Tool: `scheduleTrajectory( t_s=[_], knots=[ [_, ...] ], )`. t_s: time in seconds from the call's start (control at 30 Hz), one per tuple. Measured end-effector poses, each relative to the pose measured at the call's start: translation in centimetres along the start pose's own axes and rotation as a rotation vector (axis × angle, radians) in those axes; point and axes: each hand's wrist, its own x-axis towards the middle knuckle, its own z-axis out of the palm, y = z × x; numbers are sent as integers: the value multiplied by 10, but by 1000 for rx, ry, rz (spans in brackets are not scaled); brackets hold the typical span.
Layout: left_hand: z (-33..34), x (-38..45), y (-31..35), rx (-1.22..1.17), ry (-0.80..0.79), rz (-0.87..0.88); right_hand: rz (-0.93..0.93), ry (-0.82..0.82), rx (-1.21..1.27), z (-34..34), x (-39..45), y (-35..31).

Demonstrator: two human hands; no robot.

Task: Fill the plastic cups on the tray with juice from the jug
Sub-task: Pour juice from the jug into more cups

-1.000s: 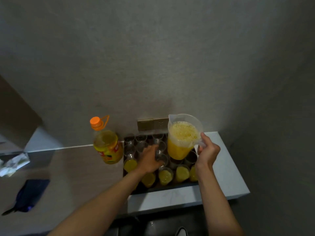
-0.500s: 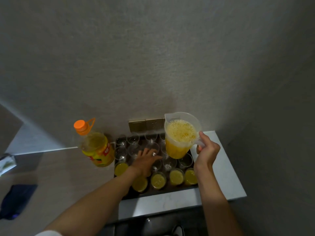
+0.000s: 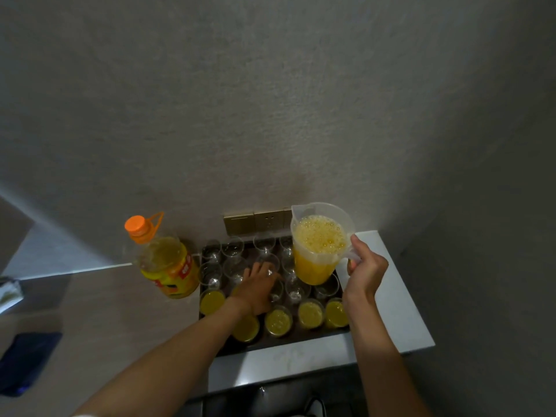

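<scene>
Head view, the only one: right hand at centre right of the frame has its fingers wrapped round the handle of the jug, which hangs upright and nearly full of frothy juice above the right side of the tray. Left hand lies lower centre among the clear cups, its fingers reaching over an empty cup in the second row; whether they grip that cup or only rest against it I cannot tell. Filled cups stand in the nearest row, while the cups behind them toward the wall look empty. An orange-capped bottle stands just left of the tray.

To do this step well, I judge the left hand should steady the light cup low on its wall, clear of the rim. The jug's spout should come right above the cup's mouth before any tilt begins. With the jug so full, a slow small tilt suits; a quick one would likely splash over the neighbouring cups. Stopping short of the brim leaves room for the froth.

Against the frame a second ago, the jug sits slightly further right and remains untilted. The left hand is in much the same spot among the second-row cups. The bottle and tray appear shifted in the frame, which looks like head movement.
</scene>
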Motion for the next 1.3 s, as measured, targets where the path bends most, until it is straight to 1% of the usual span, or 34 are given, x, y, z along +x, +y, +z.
scheduleTrajectory(
  t_s=[0.1,0.33,0.43,0.73,0.83,1.17,1.3],
  knots=[
    [-1,-2,-2,-59,51,26,4,4,4,-1,-3,-2],
    [-22,-18,-2,-302,201,48,-20,-16,14,-1,-18,-12],
    [-33,-30,-3,-515,255,21,-14,-21,4,-2,-24,-14],
    [-57,-79,-9,-934,618,-140,14,-75,-52,2,-60,-30],
    [-62,-96,-12,-1050,668,-142,45,-89,-51,8,-78,-37],
    [-64,-142,-25,-1235,885,-154,87,-170,-110,32,-143,-59],
    [-67,-155,-28,-1319,926,-153,105,-203,-160,39,-158,-63]
  ],
)
